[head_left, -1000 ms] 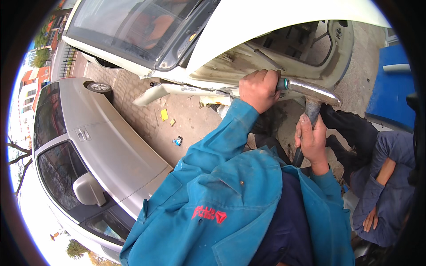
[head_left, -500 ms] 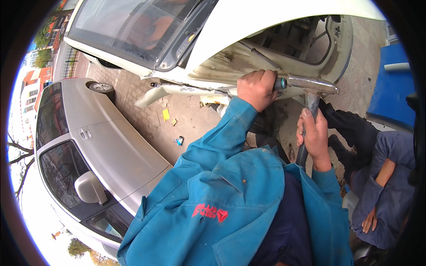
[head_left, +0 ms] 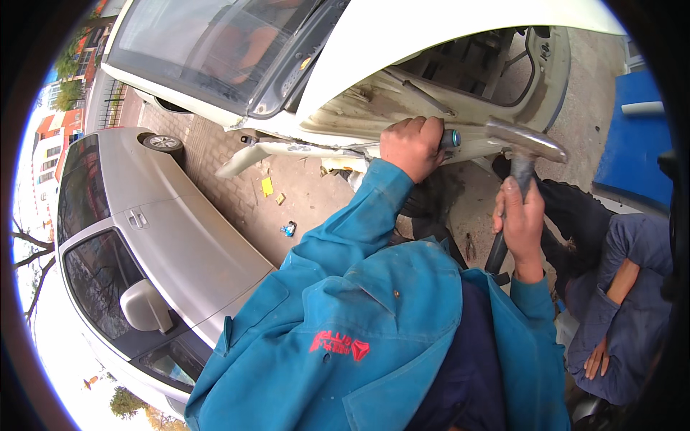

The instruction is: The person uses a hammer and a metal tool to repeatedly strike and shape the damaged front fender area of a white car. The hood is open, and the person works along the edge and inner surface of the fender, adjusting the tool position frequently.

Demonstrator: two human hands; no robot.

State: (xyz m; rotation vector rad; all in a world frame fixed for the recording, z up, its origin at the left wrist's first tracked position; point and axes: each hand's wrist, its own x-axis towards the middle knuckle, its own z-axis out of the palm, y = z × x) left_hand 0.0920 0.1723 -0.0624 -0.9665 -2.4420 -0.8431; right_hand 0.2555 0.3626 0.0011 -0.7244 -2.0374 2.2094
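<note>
My left hand (head_left: 413, 147) is closed around a tool, likely a chisel. Its round end, with a teal ring (head_left: 451, 138), sticks out toward the right, while the rest is hidden by the fist. This hand rests at the lower edge of a cream vehicle body (head_left: 388, 68), where the metal is worn and torn. In my right hand (head_left: 521, 219) is a hammer (head_left: 528, 139), gripped by its dark handle. The worn steel head stands a short way right of the tool's end, not touching it. A bent cream metal strip (head_left: 248, 156) juts out left of my left hand.
A silver van (head_left: 180, 223) stands close on the left. Beside me on the right, a person in dark blue (head_left: 625, 316) sits with arms folded. Pliers (head_left: 470, 246) and a yellow scrap (head_left: 267, 187) lie on the ground. A blue panel (head_left: 632, 136) is at the far right.
The hammer in my right hand has moved right and slightly down, away from the tool's end. My left hand has barely shifted and keeps its grip. The pliers now show on the ground.
</note>
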